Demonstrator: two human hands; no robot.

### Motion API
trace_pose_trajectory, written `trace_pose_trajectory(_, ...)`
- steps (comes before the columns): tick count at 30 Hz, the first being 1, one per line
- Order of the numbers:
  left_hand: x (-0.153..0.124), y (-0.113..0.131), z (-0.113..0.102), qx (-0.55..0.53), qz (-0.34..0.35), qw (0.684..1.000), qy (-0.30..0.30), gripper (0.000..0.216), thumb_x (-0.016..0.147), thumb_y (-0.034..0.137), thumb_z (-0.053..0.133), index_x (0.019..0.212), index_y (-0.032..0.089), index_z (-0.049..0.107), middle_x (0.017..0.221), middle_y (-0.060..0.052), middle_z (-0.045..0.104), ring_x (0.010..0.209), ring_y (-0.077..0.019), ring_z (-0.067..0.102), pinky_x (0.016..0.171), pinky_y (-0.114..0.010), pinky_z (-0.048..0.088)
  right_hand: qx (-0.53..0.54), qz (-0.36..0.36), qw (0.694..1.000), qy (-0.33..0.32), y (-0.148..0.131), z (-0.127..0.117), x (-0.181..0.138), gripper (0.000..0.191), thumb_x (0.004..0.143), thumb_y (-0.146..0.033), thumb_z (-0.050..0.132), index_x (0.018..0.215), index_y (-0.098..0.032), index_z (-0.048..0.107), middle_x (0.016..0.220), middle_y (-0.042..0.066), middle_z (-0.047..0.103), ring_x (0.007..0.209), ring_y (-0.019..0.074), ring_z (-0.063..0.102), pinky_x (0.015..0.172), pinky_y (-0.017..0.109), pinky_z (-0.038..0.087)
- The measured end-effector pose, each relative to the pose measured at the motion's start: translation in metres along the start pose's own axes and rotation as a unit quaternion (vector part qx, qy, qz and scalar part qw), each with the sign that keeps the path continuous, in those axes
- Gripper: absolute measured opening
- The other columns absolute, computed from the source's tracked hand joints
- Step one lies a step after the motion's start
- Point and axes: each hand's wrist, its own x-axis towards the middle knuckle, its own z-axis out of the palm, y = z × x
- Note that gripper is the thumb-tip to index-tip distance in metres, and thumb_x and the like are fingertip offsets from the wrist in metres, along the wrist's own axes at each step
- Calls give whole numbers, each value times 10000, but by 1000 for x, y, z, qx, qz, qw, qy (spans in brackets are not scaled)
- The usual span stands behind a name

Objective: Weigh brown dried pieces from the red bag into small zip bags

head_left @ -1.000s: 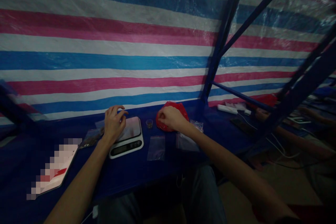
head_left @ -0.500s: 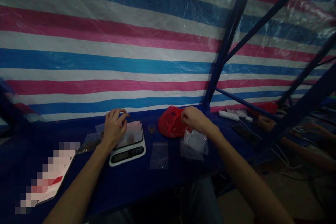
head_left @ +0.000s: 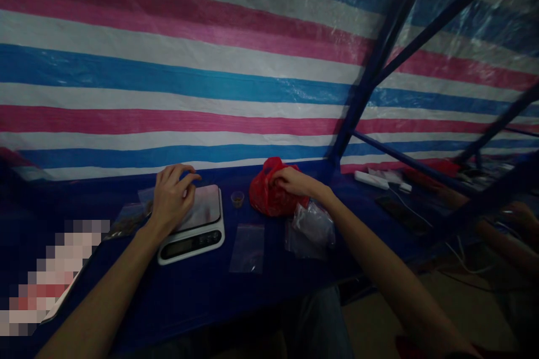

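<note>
A white digital scale (head_left: 194, 238) with a steel pan sits on the dark blue table (head_left: 202, 297). My left hand (head_left: 170, 197) hovers over the pan's left side, fingers curled with thumb and forefinger pinched; what it holds is too small to see. My right hand (head_left: 295, 182) reaches into the mouth of a red plastic bag (head_left: 265, 195), fingers closed on the bag's edge. A small round cup (head_left: 237, 198) stands between scale and bag. An empty clear zip bag (head_left: 247, 248) lies in front of it.
A pile of clear zip bags (head_left: 310, 229) lies right of centre. Filled small bags (head_left: 125, 220) rest left of the scale. A striped tarp (head_left: 210, 78) walls the back. Blue frame posts (head_left: 370, 78) rise at right. Another person's hand (head_left: 520, 214), a power strip (head_left: 370, 180) and a phone (head_left: 400, 214) are beyond.
My right hand moved from the red bag to the clear bag pile and back to the red bag's mouth. The left hand stayed over the scale. The view tilted down.
</note>
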Motion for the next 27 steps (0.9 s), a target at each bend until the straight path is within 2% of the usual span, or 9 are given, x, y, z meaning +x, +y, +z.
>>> trace_pose_trajectory(4, -2, -5, 3, 7, -7, 1000, -3, 216, 863, 125, 513, 944, 237, 679, 1092, -68, 655, 1083, -290, 573, 902, -458, 437, -53, 27, 998, -9, 0, 0, 1, 339, 840, -15, 476, 978, -145, 757, 1016, 78, 756, 930, 176, 672, 878, 285, 486)
trace_pose_trajectory(9, -3, -7, 3, 23, -16, 1000, -10, 211, 870, 128, 513, 945, 247, 671, 1124, -64, 650, 1100, -298, 564, 918, -485, 439, -151, 85, 985, 1, -9, -8, -13, 362, 871, -38, 471, 1057, -194, 740, 1067, 81, 739, 966, 214, 671, 839, 308, 480)
trace_pose_trajectory(12, -2, -6, 2, 26, -20, 999, -5, 206, 867, 130, 513, 929, 244, 673, 1119, -58, 653, 1101, -300, 557, 926, -500, 438, -195, 134, 971, -17, -15, -9, -20, 319, 856, -75, 540, 1096, -190, 716, 1077, 106, 725, 952, 248, 681, 798, 324, 500)
trace_pose_trajectory(15, -1, -4, 0, 23, -23, 999, -3, 201, 860, 133, 521, 927, 236, 679, 1127, -50, 645, 1108, -303, 550, 939, -512, 431, -175, 114, 977, -34, -15, 3, -19, 336, 802, -47, 582, 1090, -165, 708, 1189, 127, 691, 1035, 254, 667, 850, 306, 509)
trace_pose_trajectory(18, -1, 0, -1, 20, -24, 999, -6, 208, 862, 133, 517, 938, 237, 680, 1144, -51, 639, 1123, -312, 542, 949, -524, 421, -157, 88, 983, -32, -11, 20, -9, 422, 799, 5, 518, 1162, -136, 679, 1258, 143, 664, 1117, 251, 645, 918, 296, 499)
trace_pose_trajectory(22, -1, 4, 1, 20, -6, 1000, -4, 195, 877, 135, 516, 908, 234, 680, 1116, -56, 643, 1112, -301, 548, 934, -507, 429, -174, 90, 980, -22, -6, 37, 2, 461, 812, 42, 457, 1205, -108, 646, 1273, 164, 656, 1168, 257, 627, 956, 306, 485)
trace_pose_trajectory(27, -1, 6, 2, 12, -8, 1000, -11, 190, 867, 134, 524, 879, 248, 676, 1109, -53, 649, 1103, -294, 554, 931, -491, 434, -157, 82, 984, -9, -3, 39, 5, 461, 803, 64, 455, 1180, -103, 662, 1224, 166, 680, 1131, 250, 639, 974, 320, 467)
